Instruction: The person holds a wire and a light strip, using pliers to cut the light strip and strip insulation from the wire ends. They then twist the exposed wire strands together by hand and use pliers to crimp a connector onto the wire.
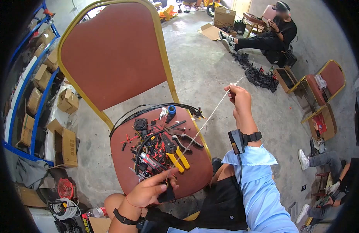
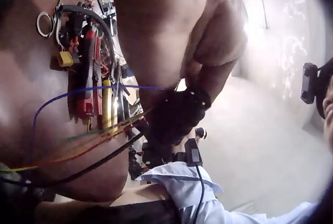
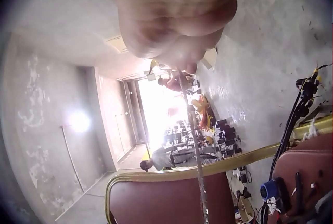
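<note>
Raised to the right of the chair seat in the head view, my right hand [image 1: 241, 100] pinches the end of a thin whitish strand [image 1: 211, 116]. The strand runs taut down to my left hand [image 1: 150, 189], which is low over the front of the seat. My left fingers curl round a black part [image 1: 166, 195]; in the left wrist view this dark part [image 2: 179, 114] has blue, red and yellow wires near it. How the strand joins it is hidden. Yellow-handled pliers [image 1: 178, 160] lie just beyond my left hand. The right wrist view shows the strand [image 3: 196, 151] hanging from my right fingers.
On the red chair seat [image 1: 197, 176] lie a wire pile [image 1: 154, 136], dark-handled pliers [image 1: 187, 141] and a blue-ended connector [image 1: 171, 110]. Its backrest [image 1: 113, 54] rises behind. Shelving [image 1: 30, 93] stands left; a seated person [image 1: 284, 35] is at back right.
</note>
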Demonstrator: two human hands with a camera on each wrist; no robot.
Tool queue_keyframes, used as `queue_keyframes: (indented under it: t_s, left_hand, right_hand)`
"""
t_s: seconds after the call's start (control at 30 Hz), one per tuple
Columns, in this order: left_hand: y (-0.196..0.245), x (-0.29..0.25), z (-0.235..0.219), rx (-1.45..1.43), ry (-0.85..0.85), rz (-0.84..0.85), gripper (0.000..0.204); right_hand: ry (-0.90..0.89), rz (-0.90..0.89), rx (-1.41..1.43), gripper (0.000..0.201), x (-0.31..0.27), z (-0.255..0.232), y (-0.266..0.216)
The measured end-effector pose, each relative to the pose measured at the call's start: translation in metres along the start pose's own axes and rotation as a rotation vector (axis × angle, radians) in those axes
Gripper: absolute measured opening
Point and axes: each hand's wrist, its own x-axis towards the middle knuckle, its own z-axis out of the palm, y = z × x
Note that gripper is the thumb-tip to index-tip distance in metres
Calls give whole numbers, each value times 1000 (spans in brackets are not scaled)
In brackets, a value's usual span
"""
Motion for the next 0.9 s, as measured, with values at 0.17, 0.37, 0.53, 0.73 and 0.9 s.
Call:
queue_keyframes:
  t_s: [0.17, 0.37, 0.53, 0.73, 0.9]
  left_hand:
    - [10, -2, 9, 300, 134, -147, 49]
    - [3, 8, 15, 542, 410, -2, 24]
    - [-13, 20, -1, 276, 431, 266, 22]
    - [-7, 8, -7, 301, 260, 31, 12]
    - [-3, 6, -14, 112, 107, 117, 38]
  right_hand:
    - [3, 1, -7, 20, -2, 1, -2]
    - [-13, 3, -23, 20, -2, 2, -1]
    - [-31, -3, -24, 20, -6, 6, -5]
    - [-28, -7, -17, 20, -3, 2, -2]
    - [-14, 2, -11, 21, 0, 0, 1]
